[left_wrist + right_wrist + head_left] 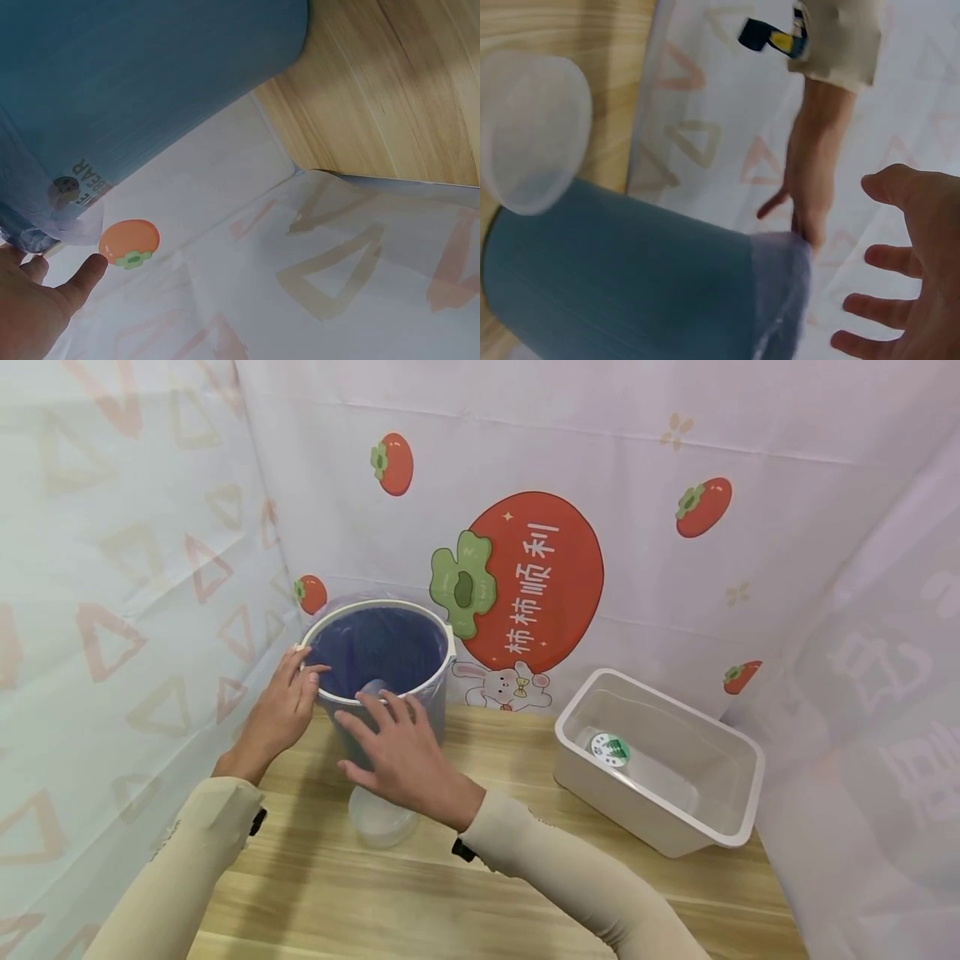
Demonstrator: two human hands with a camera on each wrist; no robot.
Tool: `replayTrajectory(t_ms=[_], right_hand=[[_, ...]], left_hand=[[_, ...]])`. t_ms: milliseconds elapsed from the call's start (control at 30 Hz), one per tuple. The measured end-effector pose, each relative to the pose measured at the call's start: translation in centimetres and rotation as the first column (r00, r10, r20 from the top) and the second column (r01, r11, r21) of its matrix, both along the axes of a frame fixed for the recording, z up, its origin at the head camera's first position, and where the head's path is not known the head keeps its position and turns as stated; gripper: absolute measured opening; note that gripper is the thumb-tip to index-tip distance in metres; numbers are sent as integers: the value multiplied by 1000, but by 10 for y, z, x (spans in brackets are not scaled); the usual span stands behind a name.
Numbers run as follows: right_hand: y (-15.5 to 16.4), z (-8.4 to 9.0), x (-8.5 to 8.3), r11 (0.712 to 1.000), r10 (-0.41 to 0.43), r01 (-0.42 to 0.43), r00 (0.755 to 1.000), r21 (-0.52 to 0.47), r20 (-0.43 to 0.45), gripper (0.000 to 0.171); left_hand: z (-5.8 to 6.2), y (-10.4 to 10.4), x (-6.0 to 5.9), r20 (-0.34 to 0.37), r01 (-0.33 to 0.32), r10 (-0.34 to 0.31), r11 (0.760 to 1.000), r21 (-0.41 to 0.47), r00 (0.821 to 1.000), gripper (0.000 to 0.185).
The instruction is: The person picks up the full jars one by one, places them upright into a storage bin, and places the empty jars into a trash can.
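Note:
A blue trash bin (375,643) with a pale rim stands on the table, lined with a clear plastic bag (45,195). My left hand (287,697) rests at the left of its rim, fingertips over the edge and thumb held out. Over the near rim hovers my right hand (401,756), its fingers spread and nothing between them, as the right wrist view also shows. A translucent piece (378,687) shows inside the bin just beyond those fingertips. Below the right hand, a round clear plastic container (382,818) lies beside the bin's base.
To the right on the wooden table (450,902) stands a beige rectangular tub (660,760). Inside it, at the left end, is an item with a round green-and-white label (611,749). Printed cloth walls (322,485) enclose the back and both sides.

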State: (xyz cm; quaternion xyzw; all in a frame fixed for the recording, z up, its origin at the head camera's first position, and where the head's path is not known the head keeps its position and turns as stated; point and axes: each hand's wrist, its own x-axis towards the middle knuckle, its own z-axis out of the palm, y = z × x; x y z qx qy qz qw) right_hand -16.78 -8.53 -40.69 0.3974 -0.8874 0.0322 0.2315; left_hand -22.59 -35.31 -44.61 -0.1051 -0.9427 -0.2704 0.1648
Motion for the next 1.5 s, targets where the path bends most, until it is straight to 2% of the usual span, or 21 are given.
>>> replayTrajectory(t_ms=[233, 533, 833, 1133, 1300, 1500], right_hand=[[3, -34, 13, 996, 87, -87, 996, -23, -22, 61], [6, -75, 16, 994, 108, -107, 994, -23, 34, 58], [6, -119, 11, 997, 65, -68, 993, 23, 99, 64], [-2, -150, 3, 999, 17, -26, 979, 42, 203, 77], [-5, -171, 3, 997, -13, -1, 982, 77, 187, 87], [-7, -188, 6, 984, -67, 38, 985, 176, 158, 89]], left_hand=[[2, 0, 0, -10, -7, 7, 1000, -2, 1000, 57], [3, 0, 1, -1, -12, 12, 1000, -2, 1000, 57], [3, 1, 0, 12, -15, 15, 1000, -3, 1000, 57], [1, -1, 0, -1, -18, 18, 1000, 6, 1000, 57], [-1, 0, -2, -9, -11, 11, 1000, 9, 1000, 56], [-2, 0, -2, -4, -10, 10, 1000, 21, 1000, 56]])
